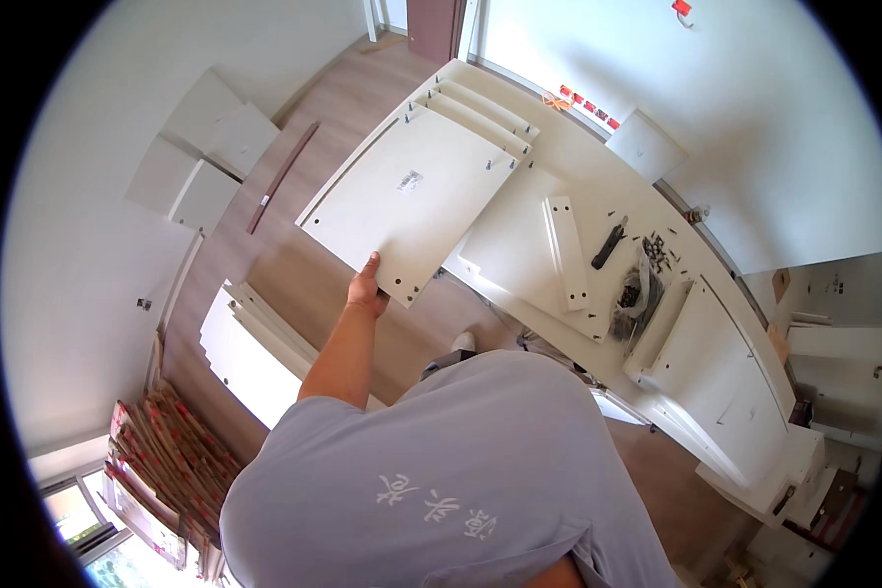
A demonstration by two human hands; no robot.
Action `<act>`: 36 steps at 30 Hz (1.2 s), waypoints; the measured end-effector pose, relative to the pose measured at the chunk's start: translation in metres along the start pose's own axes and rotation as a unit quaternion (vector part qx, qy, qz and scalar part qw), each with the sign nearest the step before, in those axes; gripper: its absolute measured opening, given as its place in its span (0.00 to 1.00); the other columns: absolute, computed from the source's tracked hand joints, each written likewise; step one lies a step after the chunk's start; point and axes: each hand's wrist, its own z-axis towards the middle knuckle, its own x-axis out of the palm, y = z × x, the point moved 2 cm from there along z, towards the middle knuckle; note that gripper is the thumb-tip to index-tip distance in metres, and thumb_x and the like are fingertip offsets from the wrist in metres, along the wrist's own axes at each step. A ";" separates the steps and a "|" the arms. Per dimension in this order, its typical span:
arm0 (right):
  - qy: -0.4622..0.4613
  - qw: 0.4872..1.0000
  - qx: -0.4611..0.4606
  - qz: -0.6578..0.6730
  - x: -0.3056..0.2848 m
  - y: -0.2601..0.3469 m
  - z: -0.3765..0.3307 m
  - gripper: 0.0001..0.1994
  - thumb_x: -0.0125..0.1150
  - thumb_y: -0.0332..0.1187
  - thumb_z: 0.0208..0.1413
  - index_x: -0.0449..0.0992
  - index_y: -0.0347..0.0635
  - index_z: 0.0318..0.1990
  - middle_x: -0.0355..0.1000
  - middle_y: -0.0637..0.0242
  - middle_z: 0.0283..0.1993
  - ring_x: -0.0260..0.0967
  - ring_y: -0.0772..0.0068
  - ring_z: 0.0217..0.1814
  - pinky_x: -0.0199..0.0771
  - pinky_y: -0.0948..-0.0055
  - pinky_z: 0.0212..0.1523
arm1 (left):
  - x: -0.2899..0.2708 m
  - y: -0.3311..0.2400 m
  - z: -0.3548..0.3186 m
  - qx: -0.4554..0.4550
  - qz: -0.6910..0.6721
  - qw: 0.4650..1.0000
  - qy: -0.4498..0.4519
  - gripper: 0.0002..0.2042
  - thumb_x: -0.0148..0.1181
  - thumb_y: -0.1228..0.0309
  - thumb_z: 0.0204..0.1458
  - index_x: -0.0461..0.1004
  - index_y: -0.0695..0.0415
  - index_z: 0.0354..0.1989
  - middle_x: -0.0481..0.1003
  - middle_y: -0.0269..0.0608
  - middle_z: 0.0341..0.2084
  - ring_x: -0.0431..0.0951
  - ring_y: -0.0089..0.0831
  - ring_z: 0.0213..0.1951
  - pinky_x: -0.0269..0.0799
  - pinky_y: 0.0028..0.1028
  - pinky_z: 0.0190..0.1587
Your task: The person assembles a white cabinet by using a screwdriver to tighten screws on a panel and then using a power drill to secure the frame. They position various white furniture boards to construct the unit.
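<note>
My left hand [366, 286] grips the near edge of a white furniture panel [392, 186], its thumb lying on top and its fingers hidden below. Metal connector pins stand up near the panel's far end, and a groove runs along its left side. This panel lies over a stack of similar boards [490, 110] on a long white work surface [559, 157], and its near end juts out past the edge. A bit of my right arm [556, 573] shows at the bottom rim; that hand is out of sight.
On the work surface lie a narrow white strip [563, 253], a black tool [610, 243], scattered small fittings [660, 253] and a plastic bag of hardware [639, 294]. More white panels [250, 353] stand at my left. Flattened cardboard [167, 451] is piled at lower left.
</note>
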 end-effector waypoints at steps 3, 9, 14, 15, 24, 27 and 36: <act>-0.001 1.000 -0.014 -0.021 -0.003 0.003 0.007 0.13 0.62 0.38 0.64 0.82 0.44 0.51 0.79 0.60 0.47 0.77 0.64 0.49 0.76 0.68 0.44 | 0.010 -0.009 -0.015 0.057 0.005 0.997 0.051 0.22 0.63 0.61 0.65 0.72 0.61 0.61 0.78 0.44 0.56 0.79 0.42 0.58 0.74 0.41 0.64; -0.008 0.998 -0.035 -0.047 -0.008 0.007 0.019 0.14 0.62 0.39 0.64 0.82 0.43 0.51 0.80 0.58 0.49 0.78 0.62 0.51 0.77 0.67 0.46 | 0.013 -0.037 -0.045 0.120 0.020 0.982 0.143 0.23 0.63 0.69 0.62 0.68 0.65 0.63 0.78 0.49 0.56 0.79 0.46 0.58 0.74 0.44 0.63; -0.018 0.996 -0.048 -0.066 -0.004 0.005 0.020 0.15 0.62 0.39 0.64 0.82 0.43 0.51 0.80 0.57 0.51 0.78 0.61 0.52 0.78 0.67 0.48 | 0.012 -0.069 -0.103 0.125 0.069 0.975 0.169 0.27 0.63 0.72 0.57 0.68 0.63 0.66 0.78 0.50 0.56 0.80 0.47 0.56 0.77 0.46 0.60; -0.020 0.996 -0.052 -0.070 -0.003 0.005 0.020 0.15 0.62 0.39 0.64 0.82 0.42 0.52 0.80 0.57 0.51 0.78 0.61 0.53 0.78 0.67 0.48 | 0.016 -0.075 -0.114 0.133 0.076 0.971 0.183 0.28 0.64 0.71 0.56 0.68 0.64 0.65 0.78 0.50 0.56 0.80 0.46 0.56 0.77 0.46 0.60; -0.051 0.987 -0.103 -0.109 -0.005 -0.006 0.027 0.16 0.63 0.40 0.64 0.83 0.41 0.52 0.80 0.54 0.54 0.79 0.58 0.56 0.79 0.66 0.51 | 0.087 -0.100 -0.167 0.166 0.126 0.933 0.292 0.33 0.71 0.67 0.44 0.71 0.66 0.61 0.81 0.48 0.48 0.82 0.43 0.50 0.78 0.41 0.55; -0.067 0.983 -0.123 -0.122 -0.009 -0.013 0.025 0.16 0.63 0.41 0.63 0.83 0.40 0.52 0.80 0.53 0.55 0.80 0.57 0.56 0.79 0.65 0.52 | 0.106 -0.098 -0.177 0.142 0.112 0.923 0.340 0.34 0.70 0.68 0.43 0.71 0.66 0.61 0.81 0.49 0.47 0.82 0.43 0.50 0.77 0.40 0.55; -0.080 0.988 -0.087 -0.099 0.004 -0.027 0.000 0.17 0.63 0.41 0.63 0.83 0.40 0.52 0.81 0.52 0.55 0.80 0.56 0.57 0.79 0.65 0.53 | 0.135 -0.095 -0.207 0.151 0.142 0.900 0.384 0.35 0.69 0.69 0.42 0.69 0.67 0.63 0.80 0.49 0.49 0.81 0.43 0.50 0.76 0.39 0.57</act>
